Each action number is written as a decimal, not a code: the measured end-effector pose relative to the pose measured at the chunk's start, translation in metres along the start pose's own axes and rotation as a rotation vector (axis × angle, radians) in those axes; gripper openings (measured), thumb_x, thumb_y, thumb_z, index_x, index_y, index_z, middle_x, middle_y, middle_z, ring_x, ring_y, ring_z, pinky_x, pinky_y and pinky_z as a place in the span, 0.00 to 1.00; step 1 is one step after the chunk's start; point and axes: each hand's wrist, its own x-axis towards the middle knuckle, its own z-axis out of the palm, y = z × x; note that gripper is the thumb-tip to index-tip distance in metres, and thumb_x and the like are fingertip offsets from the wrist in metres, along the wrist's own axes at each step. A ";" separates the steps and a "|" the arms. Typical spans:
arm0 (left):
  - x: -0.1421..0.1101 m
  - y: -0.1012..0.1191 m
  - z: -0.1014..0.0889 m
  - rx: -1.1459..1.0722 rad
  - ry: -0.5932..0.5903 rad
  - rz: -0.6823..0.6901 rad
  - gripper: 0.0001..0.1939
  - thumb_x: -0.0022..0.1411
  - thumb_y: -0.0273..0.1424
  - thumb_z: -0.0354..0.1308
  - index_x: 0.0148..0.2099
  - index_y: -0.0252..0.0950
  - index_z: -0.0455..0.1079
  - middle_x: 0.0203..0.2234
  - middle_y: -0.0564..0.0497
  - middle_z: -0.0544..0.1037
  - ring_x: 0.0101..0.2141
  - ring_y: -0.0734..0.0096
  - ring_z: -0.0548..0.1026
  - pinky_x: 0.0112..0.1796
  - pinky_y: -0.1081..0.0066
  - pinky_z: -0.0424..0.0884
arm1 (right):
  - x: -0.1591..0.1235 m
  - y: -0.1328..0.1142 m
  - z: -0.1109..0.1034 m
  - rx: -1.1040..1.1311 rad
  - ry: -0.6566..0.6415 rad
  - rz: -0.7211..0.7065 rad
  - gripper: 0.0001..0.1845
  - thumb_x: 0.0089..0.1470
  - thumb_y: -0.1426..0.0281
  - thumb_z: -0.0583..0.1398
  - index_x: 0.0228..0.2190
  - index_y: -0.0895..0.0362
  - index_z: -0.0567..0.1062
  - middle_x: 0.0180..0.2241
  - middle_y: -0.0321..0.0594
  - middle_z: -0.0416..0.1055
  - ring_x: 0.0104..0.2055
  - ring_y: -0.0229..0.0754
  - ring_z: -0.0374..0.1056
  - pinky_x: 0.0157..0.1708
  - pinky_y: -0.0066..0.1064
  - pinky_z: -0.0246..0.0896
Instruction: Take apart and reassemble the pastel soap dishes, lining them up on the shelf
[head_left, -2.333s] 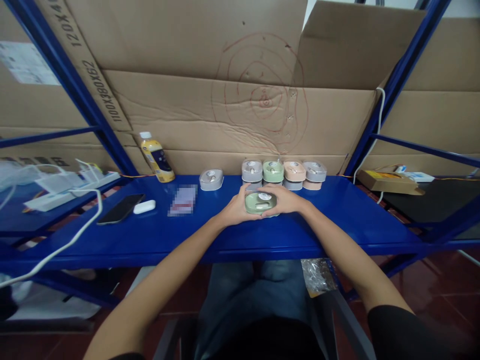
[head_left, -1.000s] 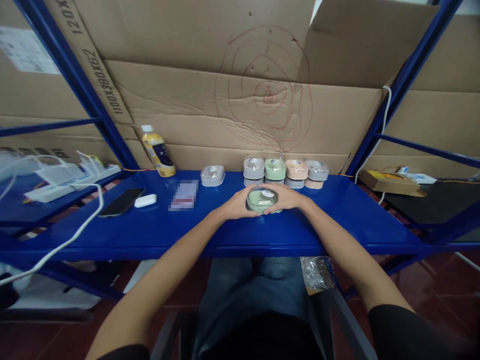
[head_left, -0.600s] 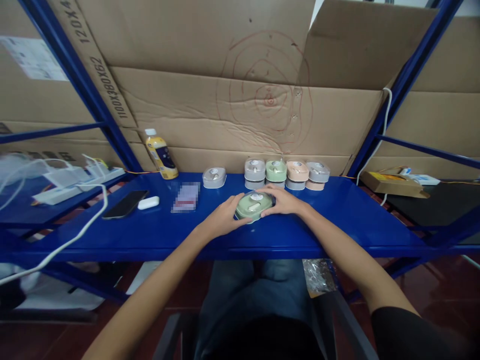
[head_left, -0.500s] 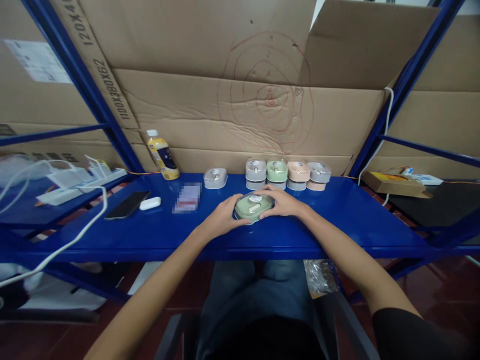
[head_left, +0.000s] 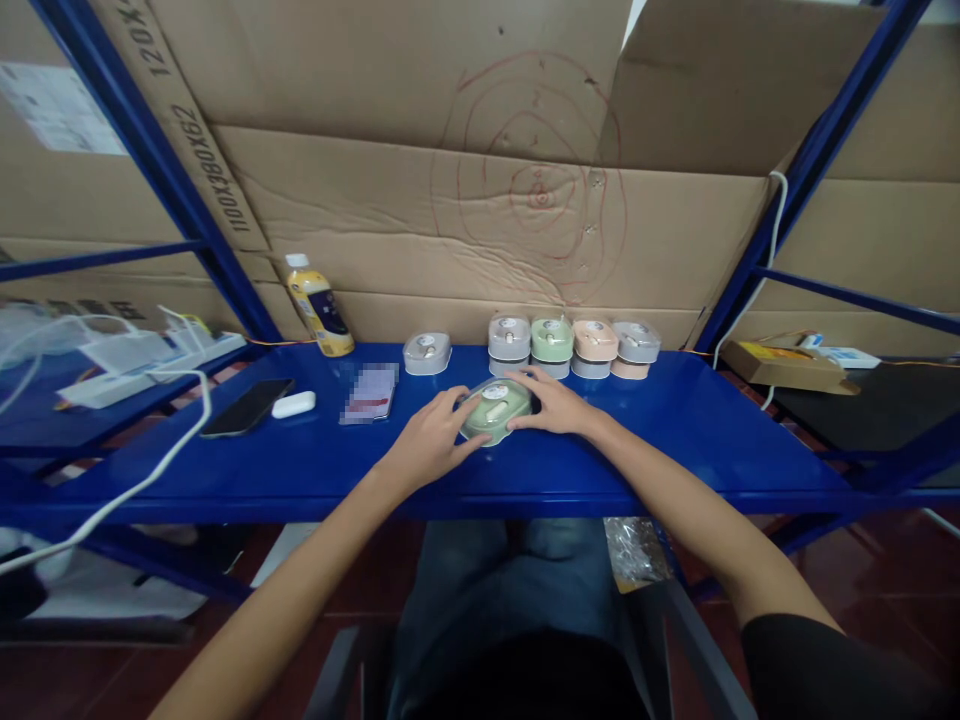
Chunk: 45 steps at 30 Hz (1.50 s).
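Both hands, left point(head_left: 433, 440) and right point(head_left: 556, 402), grasp a green lidded container point(head_left: 495, 412) above the bench's point(head_left: 570, 470) near edge.

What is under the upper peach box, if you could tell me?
Under the upper peach box is a grey box. Only its front shows; its top is covered and its contents cannot be seen.

The head camera looks forward and down from above the lap point(head_left: 517, 590). It faces the cardboard point(head_left: 360, 190) across the table point(head_left: 697, 440), with the left hand point(head_left: 429, 440) and right hand point(head_left: 559, 405) nearer.
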 end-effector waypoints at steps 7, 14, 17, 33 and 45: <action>0.016 -0.005 -0.013 0.360 -0.112 -0.199 0.21 0.72 0.37 0.54 0.59 0.30 0.73 0.49 0.31 0.75 0.53 0.36 0.72 0.51 0.48 0.71 | 0.000 0.002 -0.008 -0.050 0.240 0.069 0.31 0.61 0.55 0.65 0.61 0.53 0.71 0.56 0.51 0.68 0.55 0.54 0.72 0.58 0.53 0.69; 0.082 -0.040 0.014 0.374 -0.159 -0.275 0.21 0.71 0.34 0.53 0.58 0.27 0.73 0.55 0.26 0.74 0.59 0.32 0.68 0.56 0.45 0.65 | 0.001 0.005 -0.009 -0.037 0.304 0.067 0.22 0.63 0.56 0.63 0.53 0.55 0.76 0.50 0.47 0.71 0.46 0.48 0.73 0.52 0.48 0.71; 0.104 -0.054 0.024 0.362 -0.188 -0.296 0.23 0.70 0.37 0.53 0.61 0.28 0.71 0.57 0.27 0.74 0.60 0.35 0.67 0.57 0.46 0.64 | 0.002 0.005 -0.006 -0.022 0.286 0.064 0.22 0.63 0.57 0.63 0.53 0.55 0.76 0.48 0.46 0.71 0.43 0.46 0.73 0.51 0.46 0.71; 0.048 -0.048 0.016 0.445 -0.227 -0.424 0.41 0.66 0.48 0.57 0.69 0.23 0.57 0.69 0.19 0.58 0.68 0.25 0.58 0.62 0.39 0.58 | 0.003 -0.002 -0.007 0.035 0.255 0.064 0.18 0.63 0.59 0.63 0.50 0.55 0.77 0.47 0.45 0.71 0.41 0.44 0.72 0.47 0.43 0.71; -0.004 0.038 -0.006 -0.149 -0.090 0.023 0.30 0.64 0.44 0.63 0.64 0.39 0.65 0.68 0.35 0.65 0.69 0.41 0.61 0.66 0.44 0.61 | -0.005 -0.012 -0.013 0.042 -0.044 -0.126 0.62 0.40 0.47 0.76 0.70 0.47 0.58 0.73 0.51 0.50 0.74 0.63 0.50 0.69 0.59 0.52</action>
